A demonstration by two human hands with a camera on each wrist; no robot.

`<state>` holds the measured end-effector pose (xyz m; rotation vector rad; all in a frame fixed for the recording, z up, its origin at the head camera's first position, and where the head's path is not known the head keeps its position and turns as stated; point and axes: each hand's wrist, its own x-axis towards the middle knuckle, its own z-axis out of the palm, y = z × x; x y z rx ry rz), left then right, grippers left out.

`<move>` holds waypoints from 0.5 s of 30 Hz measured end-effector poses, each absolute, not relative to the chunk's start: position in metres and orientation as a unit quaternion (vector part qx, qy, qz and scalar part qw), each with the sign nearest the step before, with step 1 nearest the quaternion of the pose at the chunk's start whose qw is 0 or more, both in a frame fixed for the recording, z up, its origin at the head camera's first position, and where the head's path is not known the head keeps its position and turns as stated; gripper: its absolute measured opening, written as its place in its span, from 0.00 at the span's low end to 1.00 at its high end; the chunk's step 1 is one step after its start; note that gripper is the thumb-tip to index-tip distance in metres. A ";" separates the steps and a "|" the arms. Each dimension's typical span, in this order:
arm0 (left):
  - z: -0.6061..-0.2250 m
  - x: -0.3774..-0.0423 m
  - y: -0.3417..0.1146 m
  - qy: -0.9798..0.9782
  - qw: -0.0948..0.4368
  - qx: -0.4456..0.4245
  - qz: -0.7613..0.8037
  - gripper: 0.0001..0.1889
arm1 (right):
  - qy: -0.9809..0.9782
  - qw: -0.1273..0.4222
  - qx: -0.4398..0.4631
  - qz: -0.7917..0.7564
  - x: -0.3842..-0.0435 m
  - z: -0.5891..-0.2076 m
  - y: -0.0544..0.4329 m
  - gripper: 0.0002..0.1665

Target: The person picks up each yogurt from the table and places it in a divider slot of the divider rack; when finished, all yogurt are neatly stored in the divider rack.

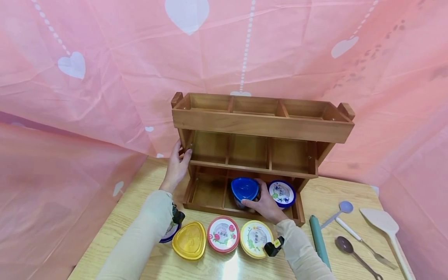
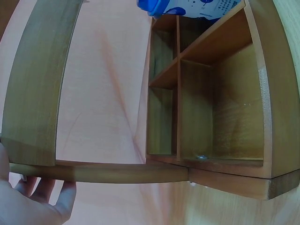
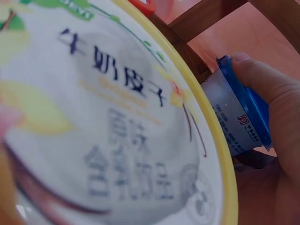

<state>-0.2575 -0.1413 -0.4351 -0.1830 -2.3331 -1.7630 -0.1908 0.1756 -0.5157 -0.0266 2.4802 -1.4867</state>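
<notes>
A three-tier wooden rack (image 1: pixel 262 125) stands near the back of the table. My left hand (image 1: pixel 176 167) grips its left side at the middle tier, the thumb in front and the fingers partly hidden behind the wood; the left wrist view shows the fingertips (image 2: pixel 67 199) at the side rail. My right hand (image 1: pixel 266 204) holds a tub with a blue lid (image 1: pixel 245 188) at the middle compartment of the bottom tier. In the right wrist view the tub's pale printed wall (image 3: pixel 229 112) shows. Beside it, a blue-rimmed tub (image 1: pixel 281 193) sits in the right compartment.
In front of the rack stand a gold-lidded tub (image 1: pixel 189 240), a red-rimmed tub (image 1: pixel 223 234), a yellow-rimmed tub (image 1: pixel 254 236) and another tub (image 1: pixel 170 232) half hidden by the left sleeve. At right lie a green rod (image 1: pixel 319 241), spoons, a fork and a white spatula (image 1: pixel 381 220).
</notes>
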 end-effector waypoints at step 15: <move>-0.435 -0.258 -0.140 -0.789 0.108 -0.059 -0.602 0.29 | 0.858 0.101 -0.038 -0.502 -0.187 -0.515 0.175 0.62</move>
